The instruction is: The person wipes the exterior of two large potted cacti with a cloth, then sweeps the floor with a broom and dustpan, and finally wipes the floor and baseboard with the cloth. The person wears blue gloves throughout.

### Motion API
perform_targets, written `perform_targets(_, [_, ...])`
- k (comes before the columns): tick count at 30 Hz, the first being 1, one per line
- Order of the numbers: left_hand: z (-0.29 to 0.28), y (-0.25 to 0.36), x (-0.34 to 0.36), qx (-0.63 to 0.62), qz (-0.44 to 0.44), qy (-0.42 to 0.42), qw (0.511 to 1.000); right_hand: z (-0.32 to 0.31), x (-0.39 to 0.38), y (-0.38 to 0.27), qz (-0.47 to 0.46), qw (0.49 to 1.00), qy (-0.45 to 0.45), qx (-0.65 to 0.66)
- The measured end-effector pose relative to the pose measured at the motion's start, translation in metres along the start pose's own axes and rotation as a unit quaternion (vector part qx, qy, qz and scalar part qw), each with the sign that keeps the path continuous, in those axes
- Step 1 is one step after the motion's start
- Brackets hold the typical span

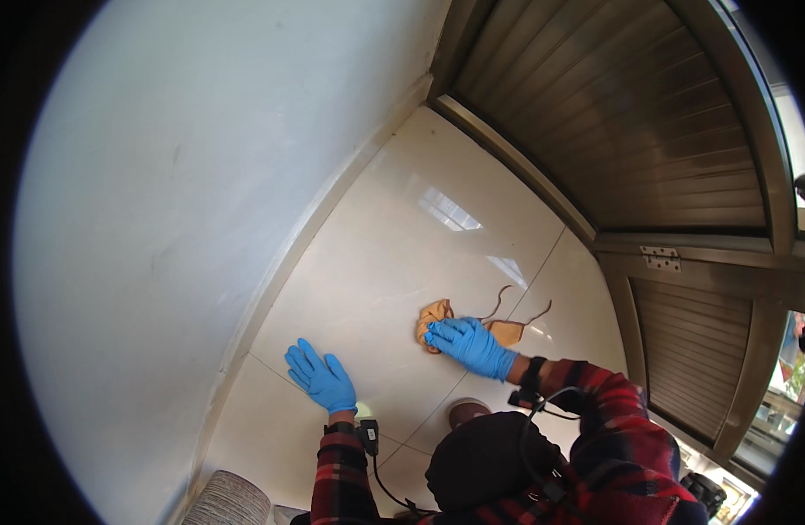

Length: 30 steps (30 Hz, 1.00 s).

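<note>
Both my hands wear blue gloves and reach down over a glossy cream tiled floor (pixel 385 236). Bunched under my right hand (pixel 474 347) is an orange-tan cloth (pixel 434 317) with dark edging, pressed to the tiles. Part of the cloth sticks out on the hand's far right side, and two thin brown strings trail from it across the floor. To the left, my left hand (pixel 322 376) has its fingers stretched out, palm toward the floor, holding nothing. Whether that palm bears on the tiles is hard to see.
A pale wall (pixel 184 175) with a baseboard (pixel 306 223) runs along the left. Brown slatted metal door panels (pixel 621 122) with a hinge (pixel 660 258) stand at the right. A grey ribbed round object (pixel 227 500) sits at the lower left. Cables hang at both wrists.
</note>
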<state>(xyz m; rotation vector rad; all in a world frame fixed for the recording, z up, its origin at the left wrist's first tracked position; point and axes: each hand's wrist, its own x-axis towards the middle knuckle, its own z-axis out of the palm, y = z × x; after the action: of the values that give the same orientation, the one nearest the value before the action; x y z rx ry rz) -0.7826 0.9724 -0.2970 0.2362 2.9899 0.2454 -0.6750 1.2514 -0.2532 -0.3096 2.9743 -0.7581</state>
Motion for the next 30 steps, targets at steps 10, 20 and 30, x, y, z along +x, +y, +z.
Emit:
perform_targets(10, [-0.001, 0.002, -0.010, -0.001, -0.005, -0.010, 1.000, -0.034, 0.170, 0.198, 0.292, 0.930, 0.198, -0.106])
perform_targets(20, [0.000, 0.004, -0.021, -0.001, -0.041, -0.053, 0.998, -0.026, 0.223, 0.172, 0.154, 0.963, 0.174, -0.134])
perform_targets(30, [0.000, 0.006, -0.031, -0.002, -0.015, -0.020, 1.000, 0.015, 0.219, 0.137, 0.188, 0.968, 0.143, -0.084])
